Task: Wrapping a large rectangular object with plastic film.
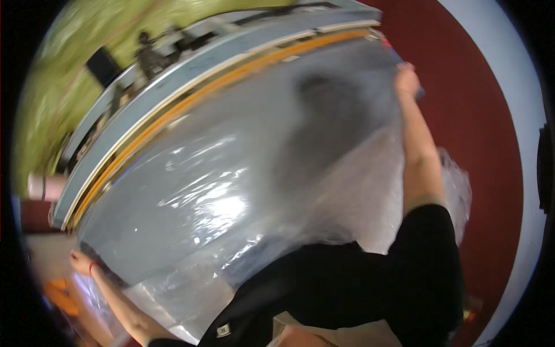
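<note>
A wide clear plastic sheet [228,205] lies over the grey work surface in front of me, wrinkled and shiny, and hangs toward my body. At the far right end my right hand [407,81] is closed on the sheet's edge, with the arm stretched out. Down at the left end, my left hand [82,263], with a red cord at the wrist, has its fingers drawn together on the sheet's other edge. Motion blur softens the fingertips of both hands. A dark shadow or reflection shows on the sheet.
Along the far side runs a long grey machine beam [202,61] with an orange strip [231,72]. Behind it are dark machine parts [150,55] and yellow-green film [75,69]. A pink cylinder [46,187] is at the left; bunched clear plastic [457,185] hangs beside my right arm above red floor [480,144].
</note>
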The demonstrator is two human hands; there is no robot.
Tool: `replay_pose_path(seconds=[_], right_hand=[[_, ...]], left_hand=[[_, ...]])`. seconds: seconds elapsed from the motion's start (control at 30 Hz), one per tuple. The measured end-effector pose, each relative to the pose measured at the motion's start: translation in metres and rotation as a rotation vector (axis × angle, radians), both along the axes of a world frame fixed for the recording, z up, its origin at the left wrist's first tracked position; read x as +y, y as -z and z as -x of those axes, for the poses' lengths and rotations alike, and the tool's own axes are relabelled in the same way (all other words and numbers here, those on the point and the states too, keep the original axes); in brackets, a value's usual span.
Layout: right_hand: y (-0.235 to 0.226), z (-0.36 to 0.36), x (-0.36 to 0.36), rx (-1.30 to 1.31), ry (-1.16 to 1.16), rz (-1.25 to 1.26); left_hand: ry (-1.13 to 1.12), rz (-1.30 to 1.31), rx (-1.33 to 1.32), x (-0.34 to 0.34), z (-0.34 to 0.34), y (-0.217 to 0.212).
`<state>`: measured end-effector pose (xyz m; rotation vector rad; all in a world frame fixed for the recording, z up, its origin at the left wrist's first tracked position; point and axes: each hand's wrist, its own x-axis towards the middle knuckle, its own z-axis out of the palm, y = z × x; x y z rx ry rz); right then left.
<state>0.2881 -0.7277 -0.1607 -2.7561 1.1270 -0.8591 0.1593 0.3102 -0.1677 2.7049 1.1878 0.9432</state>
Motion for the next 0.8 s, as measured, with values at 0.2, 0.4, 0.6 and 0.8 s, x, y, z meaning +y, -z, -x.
replay_pose_path(seconds=[0.2,0.4,0.6,0.8], right_hand=[[-0.005,-0.001,-0.003,0.074,-0.009,-0.029],[-0.007,0.002,-0.009,0.086,0.009,-0.101],[-0.015,0.002,-0.014,0.111,0.004,-0.228],[-0.005,-0.005,-0.045,0.155,-0.083,-0.265]], left_hand=[[0.895,0.795,-0.266,-0.332,-0.057,-0.066],[1.880,1.570,0.823,-0.627,0.015,-0.083],[1.867,0.836,0.448,-0.750,0.060,0.021],[2.273,1.208,1.042,-0.667,0.043,-0.049]])
